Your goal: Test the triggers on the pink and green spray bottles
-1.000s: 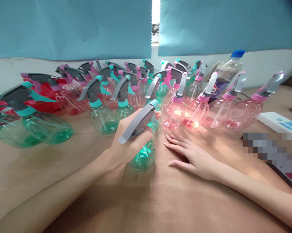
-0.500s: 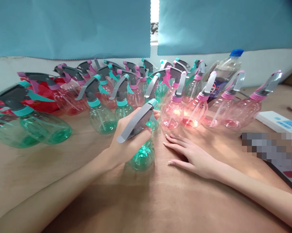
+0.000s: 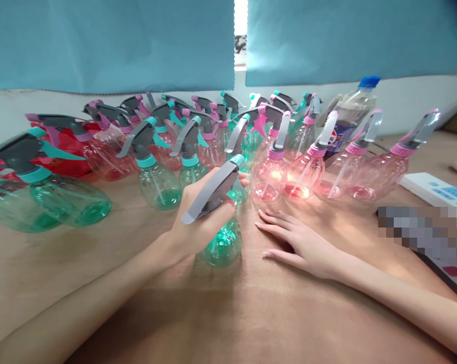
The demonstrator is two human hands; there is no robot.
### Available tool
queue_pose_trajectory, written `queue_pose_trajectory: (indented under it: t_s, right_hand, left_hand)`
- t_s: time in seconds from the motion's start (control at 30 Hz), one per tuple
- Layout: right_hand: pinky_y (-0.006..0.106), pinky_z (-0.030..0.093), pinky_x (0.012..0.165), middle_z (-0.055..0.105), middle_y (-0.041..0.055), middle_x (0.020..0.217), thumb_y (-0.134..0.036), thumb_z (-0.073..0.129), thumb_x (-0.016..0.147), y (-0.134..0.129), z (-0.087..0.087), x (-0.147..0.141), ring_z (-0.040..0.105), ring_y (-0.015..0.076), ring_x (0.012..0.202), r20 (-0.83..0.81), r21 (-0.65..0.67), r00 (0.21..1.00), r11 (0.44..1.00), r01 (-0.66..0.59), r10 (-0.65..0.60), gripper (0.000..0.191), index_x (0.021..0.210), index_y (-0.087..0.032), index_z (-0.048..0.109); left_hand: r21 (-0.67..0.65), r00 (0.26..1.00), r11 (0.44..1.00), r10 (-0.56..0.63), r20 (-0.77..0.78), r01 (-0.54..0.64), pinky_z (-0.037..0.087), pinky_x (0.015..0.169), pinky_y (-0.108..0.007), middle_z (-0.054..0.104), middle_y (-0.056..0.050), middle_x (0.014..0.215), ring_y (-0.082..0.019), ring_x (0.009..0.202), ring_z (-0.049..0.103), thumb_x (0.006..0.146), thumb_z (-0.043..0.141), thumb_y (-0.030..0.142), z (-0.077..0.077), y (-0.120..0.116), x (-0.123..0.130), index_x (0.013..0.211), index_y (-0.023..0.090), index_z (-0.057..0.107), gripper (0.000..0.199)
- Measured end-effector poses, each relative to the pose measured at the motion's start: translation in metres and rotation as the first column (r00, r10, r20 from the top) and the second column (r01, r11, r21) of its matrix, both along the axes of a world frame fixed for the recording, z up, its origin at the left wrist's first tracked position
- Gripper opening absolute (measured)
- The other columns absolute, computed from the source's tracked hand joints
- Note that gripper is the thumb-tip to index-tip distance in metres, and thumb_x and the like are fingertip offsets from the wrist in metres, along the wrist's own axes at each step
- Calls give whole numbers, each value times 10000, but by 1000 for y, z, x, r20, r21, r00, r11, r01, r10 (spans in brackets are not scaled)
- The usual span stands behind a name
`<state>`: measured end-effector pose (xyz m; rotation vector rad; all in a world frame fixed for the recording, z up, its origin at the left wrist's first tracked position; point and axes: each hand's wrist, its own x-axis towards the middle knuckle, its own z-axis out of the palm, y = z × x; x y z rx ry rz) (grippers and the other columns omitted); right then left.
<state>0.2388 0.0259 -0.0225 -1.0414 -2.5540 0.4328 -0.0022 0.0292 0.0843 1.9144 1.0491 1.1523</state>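
My left hand (image 3: 198, 222) is wrapped round the neck of a green spray bottle (image 3: 223, 247) with a grey and turquoise spray head, upright on the wooden table (image 3: 167, 313). Some of its fingers are hidden behind the head. To the right, my right hand (image 3: 296, 240) lies flat on the table with its fingers spread, holding nothing. Just beyond those fingertips stands a pink spray bottle (image 3: 269, 177). Two green spray bottles (image 3: 162, 184) with turquoise collars are behind my left hand.
Many pink and green spray bottles line the back. Two green ones (image 3: 76, 199) lean at the left by a red bag (image 3: 69, 146). At right are a blue-capped bottle (image 3: 355, 108), a white device with blue buttons (image 3: 437, 189) and a blurred-out flat object (image 3: 429, 237).
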Motion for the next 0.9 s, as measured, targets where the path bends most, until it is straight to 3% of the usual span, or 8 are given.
queue_pose_trajectory:
  t_s: [0.27, 0.63, 0.9]
  right_hand:
    - [563, 322, 1126, 433, 119, 1497, -563, 507, 920, 0, 1, 0, 351, 316, 1406, 3, 1, 1000, 1000, -3, 3, 614, 1433, -229, 462]
    - [567, 320, 1125, 431, 130, 1497, -558, 514, 918, 0, 0, 0, 352, 325, 1404, 3, -7, 1000, 1000, -2, 2, 618, 1426, -209, 474]
    - [561, 333, 1121, 429, 135, 1497, -559, 507, 921, 0, 1, 0, 356, 323, 1402, 12, 5, 1000, 1000, -4, 4, 614, 1417, -197, 484]
  left_hand:
    - [22, 999, 999, -23, -40, 24, 429, 597, -305, 480, 52, 613, -124, 516, 477, 724, 538, 124, 4, 2, -1, 889, 195, 584, 186]
    - [97, 999, 995, -30, -35, 33, 324, 503, -278, 484, 31, 679, -113, 546, 437, 707, 496, 163, 3, 4, -1, 779, 188, 544, 90]
    - [97, 998, 994, -46, -32, 49, 341, 526, -278, 530, 13, 730, -119, 591, 471, 701, 492, 163, 3, 5, -3, 764, 181, 567, 99]
